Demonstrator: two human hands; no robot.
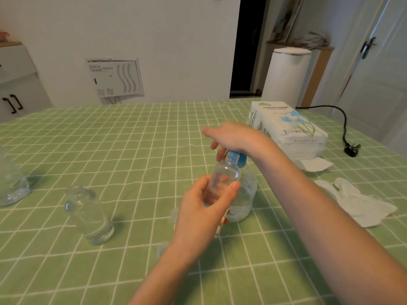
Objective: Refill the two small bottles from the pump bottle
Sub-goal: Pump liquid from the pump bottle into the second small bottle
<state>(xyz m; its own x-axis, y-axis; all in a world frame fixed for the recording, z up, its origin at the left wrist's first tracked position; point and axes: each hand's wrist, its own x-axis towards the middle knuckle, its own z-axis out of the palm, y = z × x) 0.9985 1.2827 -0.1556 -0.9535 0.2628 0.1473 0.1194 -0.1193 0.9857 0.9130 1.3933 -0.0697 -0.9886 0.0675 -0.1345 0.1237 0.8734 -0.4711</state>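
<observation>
Green checked tablecloth [110, 137]; white walls, a seemingly dark doorway [246, 45].

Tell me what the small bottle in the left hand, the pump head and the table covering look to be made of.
Small bottle: clear, glossy plastic, probably; the left hand's fingers show through it, and glass can't be excluded. Pump head: opaque blue plastic with a smooth look. Table covering: likely woven cloth, matte green with a white grid; it shows creases and ripples.

Tissue pack [288, 126] near far right corner of bench [132, 133]; black plug and cord [352, 148] at right edge; crumpled white tissues [356, 203] nearer; clear glass vessel [11, 183] at left edge.
</observation>
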